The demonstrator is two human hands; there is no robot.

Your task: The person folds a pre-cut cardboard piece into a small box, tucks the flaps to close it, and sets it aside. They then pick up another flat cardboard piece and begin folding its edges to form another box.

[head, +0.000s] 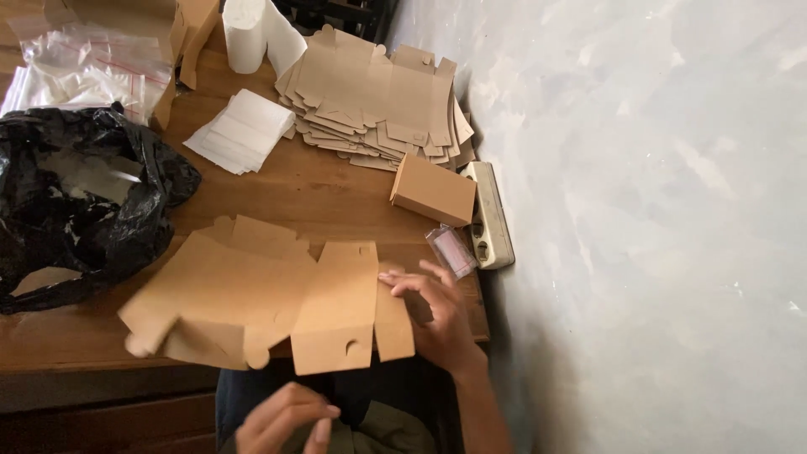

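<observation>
Right hand w/ fingers spread on flat brown carton blank at bench front edge, left hand loosely curled & empty at lap (one folded box done, stack of blanks left).

A black plastic bag slumps at the counter's left, clear zip bags behind it. Further back lie white paper slips, a paper roll and stacked flat cartons. A folded brown box sits beside a white power strip.
</observation>
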